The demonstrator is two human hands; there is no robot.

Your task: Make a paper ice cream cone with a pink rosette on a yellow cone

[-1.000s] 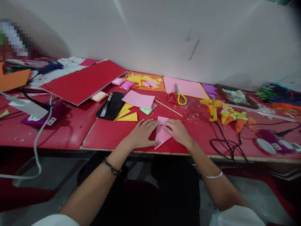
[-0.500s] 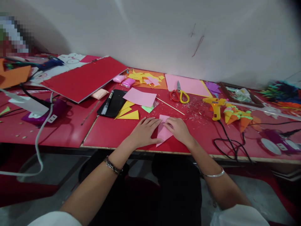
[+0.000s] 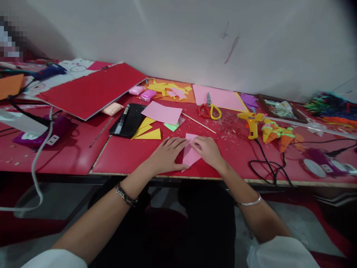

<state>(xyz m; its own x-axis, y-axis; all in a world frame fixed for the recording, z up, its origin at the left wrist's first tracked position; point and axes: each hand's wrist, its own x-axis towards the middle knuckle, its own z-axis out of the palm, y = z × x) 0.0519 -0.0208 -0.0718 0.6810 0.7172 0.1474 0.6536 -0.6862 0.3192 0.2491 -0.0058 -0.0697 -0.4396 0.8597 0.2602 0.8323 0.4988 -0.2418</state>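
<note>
A folded piece of pink paper [image 3: 190, 156] lies near the table's front edge, between my hands. Flat beside it, with fingers stretched out, my left hand [image 3: 167, 155] touches its left side with the fingertips and thumb. My right hand [image 3: 208, 152] is closed over the paper's upper right part, its fingers curled and pressed onto it. That part of the paper is hidden under the hand. Just beyond lie another pink sheet [image 3: 162, 112], some yellow paper triangles [image 3: 150, 134] and a thin wooden stick [image 3: 199, 123].
Scissors [image 3: 209, 109] with red and yellow handles lie behind the hands. At the right are a yellow glue gun [image 3: 252, 124], paper cones [image 3: 272, 134] and a purple power strip [image 3: 320, 162]. A black phone [image 3: 129, 121] and a large red board [image 3: 92, 91] lie at the left.
The whole view has shifted slightly, so everything sits a little further left. Both hands stay at the pink paper, with hardly any change in their pose.
</note>
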